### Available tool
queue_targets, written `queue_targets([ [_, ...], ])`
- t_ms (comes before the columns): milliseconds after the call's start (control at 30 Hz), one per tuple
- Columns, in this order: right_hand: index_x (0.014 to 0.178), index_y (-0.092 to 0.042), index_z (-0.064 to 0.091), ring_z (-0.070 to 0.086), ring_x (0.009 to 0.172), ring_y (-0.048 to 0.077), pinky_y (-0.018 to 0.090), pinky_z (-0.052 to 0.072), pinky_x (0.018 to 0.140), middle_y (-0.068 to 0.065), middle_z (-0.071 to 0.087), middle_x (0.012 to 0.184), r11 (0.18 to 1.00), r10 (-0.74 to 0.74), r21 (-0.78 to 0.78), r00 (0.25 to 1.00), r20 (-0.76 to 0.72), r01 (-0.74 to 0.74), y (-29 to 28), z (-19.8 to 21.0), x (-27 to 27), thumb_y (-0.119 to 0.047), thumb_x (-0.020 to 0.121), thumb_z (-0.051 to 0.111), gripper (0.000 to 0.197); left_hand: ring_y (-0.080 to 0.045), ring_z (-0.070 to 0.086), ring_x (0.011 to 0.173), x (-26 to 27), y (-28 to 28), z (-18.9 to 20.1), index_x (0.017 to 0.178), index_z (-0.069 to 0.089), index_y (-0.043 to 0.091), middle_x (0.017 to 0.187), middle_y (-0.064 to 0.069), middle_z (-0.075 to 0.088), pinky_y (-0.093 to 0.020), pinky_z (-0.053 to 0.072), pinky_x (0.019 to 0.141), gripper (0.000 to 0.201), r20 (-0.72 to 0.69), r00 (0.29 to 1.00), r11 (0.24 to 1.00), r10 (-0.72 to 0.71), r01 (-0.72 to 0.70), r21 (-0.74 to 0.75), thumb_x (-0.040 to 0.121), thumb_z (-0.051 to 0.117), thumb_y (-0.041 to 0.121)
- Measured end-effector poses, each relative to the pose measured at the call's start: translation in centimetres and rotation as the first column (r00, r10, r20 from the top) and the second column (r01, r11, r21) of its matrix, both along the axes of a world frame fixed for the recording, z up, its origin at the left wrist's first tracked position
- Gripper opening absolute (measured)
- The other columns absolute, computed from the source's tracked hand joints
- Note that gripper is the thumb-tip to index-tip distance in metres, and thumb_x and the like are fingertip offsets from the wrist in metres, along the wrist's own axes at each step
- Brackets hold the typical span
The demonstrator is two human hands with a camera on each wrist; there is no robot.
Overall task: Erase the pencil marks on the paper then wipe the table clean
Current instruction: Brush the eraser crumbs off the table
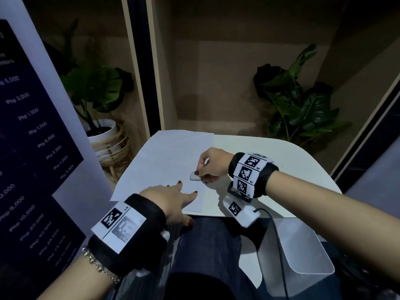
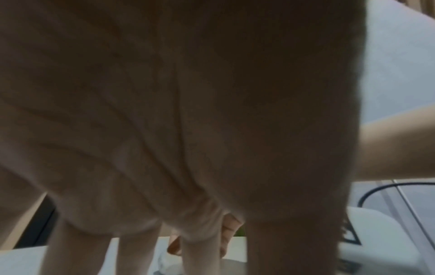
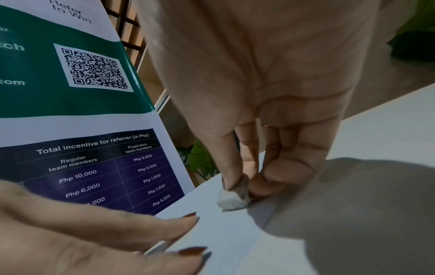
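White eraser [image 1: 195,176]: my right hand [image 1: 213,165] pinches it between thumb and fingertips, low on its sides, and its bottom face touches the paper [image 1: 166,163] near the right edge of the sheet.
Eraser feel: I judge it small, light and a little soft (its surface looks grey and worn in the right wrist view), so a low, tight pinch should keep it from rolling out of my fingers.
Paper: it lies flat on the white table [image 1: 281,161], its near edge close to the table's near edge; I judge it thin and light, easy to crease or slide if it is rubbed without support.
Left hand [image 1: 173,202]: it lies flat with spread, straight fingers that press the near part of the sheet, holding nothing; this is the right place to hold the paper, just beside the rubbing spot.
Pencil marks: too faint for me to see in any view.
Table: smooth and hard, I think; a small dark scatter lies near my right wrist, but I cannot tell what it is.
Risk: too strong a push may wrinkle or tear the sheet.
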State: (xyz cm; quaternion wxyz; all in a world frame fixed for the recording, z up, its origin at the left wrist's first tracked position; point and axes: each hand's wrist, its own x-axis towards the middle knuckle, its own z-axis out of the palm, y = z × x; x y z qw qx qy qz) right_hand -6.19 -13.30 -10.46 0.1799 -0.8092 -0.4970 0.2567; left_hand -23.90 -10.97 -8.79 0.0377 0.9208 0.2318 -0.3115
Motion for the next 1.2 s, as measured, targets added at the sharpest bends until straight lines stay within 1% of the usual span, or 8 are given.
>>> queue_targets([
  [133, 0.090, -0.006, 0.065, 0.064, 0.060, 0.015, 0.032, 0.059, 0.071, 0.011, 0.074, 0.081, 0.995, -0.007, 0.102, 0.999, 0.047, 0.003, -2.7, 0.0, 0.4, -0.025, 0.092, 0.067, 0.019, -0.028, 0.027, 0.145, 0.2, 0.4, -0.2, 0.155, 0.011, 0.039, 0.163, -0.007, 0.014, -0.046, 0.024, 0.116, 0.069, 0.104, 0.995, 1.000, 0.008, -0.008, 0.002, 0.097, 0.045, 0.056],
  [233, 0.095, -0.009, 0.068, 0.063, 0.069, 0.008, 0.017, 0.045, 0.066, 0.006, 0.074, 0.090, 0.976, 0.092, 0.181, 0.980, 0.175, -0.124, -5.7, -0.4, 0.4, -0.024, 0.092, 0.066, 0.016, -0.023, 0.039, 0.136, 0.5, 0.8, -0.3, 0.149, 0.030, 0.036, 0.152, 0.000, 0.040, -0.048, 0.020, 0.115, 0.057, 0.290, 0.957, 1.000, 0.012, -0.018, 0.019, 0.097, 0.046, 0.052],
  [400, 0.134, -0.014, 0.057, 0.054, 0.123, 0.017, 0.023, 0.036, 0.099, 0.000, 0.060, 0.136, 0.941, 0.154, 0.215, 0.896, 0.417, -0.262, -10.6, -2.3, 1.2, -0.031, 0.098, 0.057, 0.040, -0.015, 0.041, 0.135, 1.5, 0.7, -1.2, 0.143, 0.044, 0.037, 0.151, 0.010, 0.041, -0.044, 0.028, 0.112, 0.046, 0.533, 0.846, 0.996, -0.017, -0.035, 0.087, 0.099, 0.043, 0.049],
  [500, 0.148, -0.017, 0.044, 0.032, 0.145, 0.013, 0.024, 0.024, 0.117, -0.003, 0.043, 0.154, 0.937, 0.168, 0.200, 0.871, 0.462, -0.287, -12.9, -3.6, 2.2, -0.038, 0.100, 0.053, 0.052, -0.015, 0.054, 0.117, 2.0, 0.3, -2.2, 0.126, 0.059, 0.034, 0.132, 0.013, 0.058, -0.030, 0.043, 0.087, 0.032, 0.657, 0.752, 0.988, 0.057, -0.137, 0.070, 0.099, 0.045, 0.043],
  [600, 0.153, -0.023, 0.035, 0.008, 0.151, 0.005, 0.026, 0.002, 0.123, -0.010, 0.028, 0.161, 0.947, 0.171, 0.154, 0.849, 0.501, -0.282, -14.8, -4.9, 3.0, -0.060, 0.098, 0.028, 0.066, -0.012, 0.052, 0.119, 2.4, 0.3, -3.6, 0.127, 0.058, 0.033, 0.139, 0.015, 0.050, -0.028, 0.042, 0.083, 0.033, 0.686, 0.724, 0.986, 0.068, -0.154, 0.064, 0.099, 0.045, 0.043],
  [733, 0.155, -0.027, 0.027, -0.007, 0.151, 0.003, 0.033, -0.017, 0.120, -0.013, 0.018, 0.163, 0.945, 0.219, 0.080, 0.792, 0.570, -0.318, -16.8, -6.2, 3.1, -0.068, 0.091, -0.010, 0.085, -0.011, 0.037, 0.137, 3.0, 0.7, -5.2, 0.141, 0.048, 0.034, 0.155, 0.014, 0.031, -0.030, 0.038, 0.103, 0.043, 0.683, 0.730, 0.996, 0.019, -0.070, 0.047, 0.100, 0.043, 0.047],
  [967, 0.158, -0.020, 0.021, -0.003, 0.153, 0.010, 0.051, -0.016, 0.118, -0.007, 0.015, 0.165, 0.959, 0.199, 0.050, 0.786, 0.585, -0.280, -17.7, -7.3, 2.5, -0.064, 0.095, -0.007, 0.082, -0.008, 0.008, 0.150, 4.6, -0.9, -5.7, 0.149, 0.035, 0.036, 0.160, 0.014, 0.019, -0.040, 0.011, 0.119, 0.050, 0.609, 0.787, 0.995, -0.096, 0.068, 0.070, 0.102, 0.030, 0.053],
  [1200, 0.159, -0.020, 0.009, -0.009, 0.152, 0.009, 0.051, -0.012, 0.121, -0.007, 0.005, 0.166, 0.986, 0.122, 0.016, 0.789, 0.602, -0.164, -18.2, -7.6, 3.4, -0.066, 0.091, -0.009, 0.084, -0.009, 0.005, 0.151, 5.5, -1.5, -5.7, 0.152, 0.029, 0.033, 0.162, 0.012, 0.016, -0.050, 0.000, 0.120, 0.053, 0.564, 0.820, 0.995, -0.101, 0.078, 0.064, 0.102, 0.026, 0.052],
])
